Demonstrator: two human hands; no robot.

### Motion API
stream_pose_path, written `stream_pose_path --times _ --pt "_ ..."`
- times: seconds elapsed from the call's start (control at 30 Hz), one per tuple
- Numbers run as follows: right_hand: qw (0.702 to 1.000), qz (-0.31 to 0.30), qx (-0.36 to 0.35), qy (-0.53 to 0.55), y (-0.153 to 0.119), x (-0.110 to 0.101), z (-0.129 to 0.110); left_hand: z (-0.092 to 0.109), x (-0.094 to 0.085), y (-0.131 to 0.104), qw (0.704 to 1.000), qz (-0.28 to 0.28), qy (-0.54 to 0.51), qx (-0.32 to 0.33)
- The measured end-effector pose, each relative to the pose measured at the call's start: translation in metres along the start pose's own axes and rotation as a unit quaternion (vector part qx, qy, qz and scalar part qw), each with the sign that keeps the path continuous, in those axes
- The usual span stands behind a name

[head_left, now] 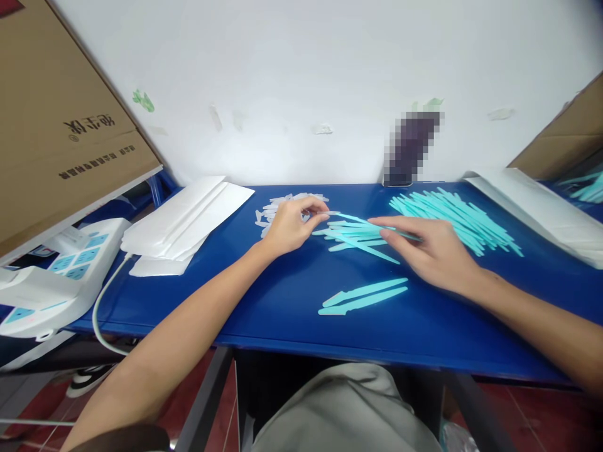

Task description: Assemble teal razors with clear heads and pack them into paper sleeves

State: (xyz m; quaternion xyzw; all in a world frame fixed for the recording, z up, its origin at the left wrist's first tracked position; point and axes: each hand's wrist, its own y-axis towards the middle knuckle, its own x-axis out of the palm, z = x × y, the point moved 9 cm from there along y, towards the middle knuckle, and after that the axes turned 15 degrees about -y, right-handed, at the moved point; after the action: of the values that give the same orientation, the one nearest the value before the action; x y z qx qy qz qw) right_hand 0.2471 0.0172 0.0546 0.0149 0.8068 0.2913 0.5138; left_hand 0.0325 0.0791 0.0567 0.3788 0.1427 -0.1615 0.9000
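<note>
My right hand (426, 248) pinches the handle of a teal eyebrow razor (354, 218) between thumb and fingers. The razor points left, toward my left hand (291, 225), whose thumb and forefinger are closed on a small translucent cap (332, 213) at the blade end. Whether the cap is fully seated cannot be told. Just below the held razor lies a small heap of teal razors (355, 237). Behind my left hand are loose translucent caps (264, 215), partly hidden by it. Two razors (365, 295) lie side by side nearer the front edge.
A large pile of teal razors (464, 220) lies at the right of the blue table (277, 307). White paper sleeves (183, 216) lie at left, beside a power strip (78, 270) with a cable. A cardboard box (66, 113) stands at left; more white sleeves (532, 207) lie far right.
</note>
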Motion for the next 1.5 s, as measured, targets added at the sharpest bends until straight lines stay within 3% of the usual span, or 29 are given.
stream_pose_path --times 0.13,0.3,0.47,0.53,0.67,0.77,0.97,1.13,1.37,1.5 --pt "1.000 -0.019 -0.007 -0.008 0.002 0.001 -0.003 0.000 0.001 0.000 1.000 -0.015 0.018 -0.005" --pt "0.999 -0.050 -0.019 -0.001 0.002 0.008 -0.011 0.023 0.021 -0.005 0.992 -0.054 0.098 0.062" --pt "0.992 -0.065 -0.093 -0.051 -0.002 0.018 -0.027 0.027 0.044 -0.010 0.970 -0.153 0.166 0.094" --pt "0.988 -0.064 -0.108 -0.093 -0.003 0.022 -0.024 0.015 0.036 -0.008 0.961 -0.165 0.212 0.070" --pt "0.977 -0.074 -0.135 -0.150 -0.005 0.031 -0.015 -0.021 0.002 -0.008 0.920 -0.180 0.344 -0.052" --pt "0.973 -0.066 -0.162 -0.150 -0.007 0.029 -0.017 -0.034 -0.009 -0.011 0.898 -0.202 0.380 -0.096" --pt "0.951 -0.173 -0.253 -0.047 -0.020 0.030 -0.047 -0.032 0.005 -0.009 0.906 -0.208 0.361 -0.068" --pt "0.949 -0.216 -0.231 0.003 -0.020 0.033 -0.047 -0.026 0.022 -0.009 0.905 -0.233 0.355 -0.018" --pt "0.927 -0.301 -0.223 0.006 -0.027 0.039 -0.045 -0.027 0.026 -0.006 0.917 -0.236 0.321 -0.019" --pt "0.938 -0.273 -0.211 0.005 -0.024 0.036 -0.044 -0.027 0.018 -0.005 0.928 -0.204 0.310 -0.022"
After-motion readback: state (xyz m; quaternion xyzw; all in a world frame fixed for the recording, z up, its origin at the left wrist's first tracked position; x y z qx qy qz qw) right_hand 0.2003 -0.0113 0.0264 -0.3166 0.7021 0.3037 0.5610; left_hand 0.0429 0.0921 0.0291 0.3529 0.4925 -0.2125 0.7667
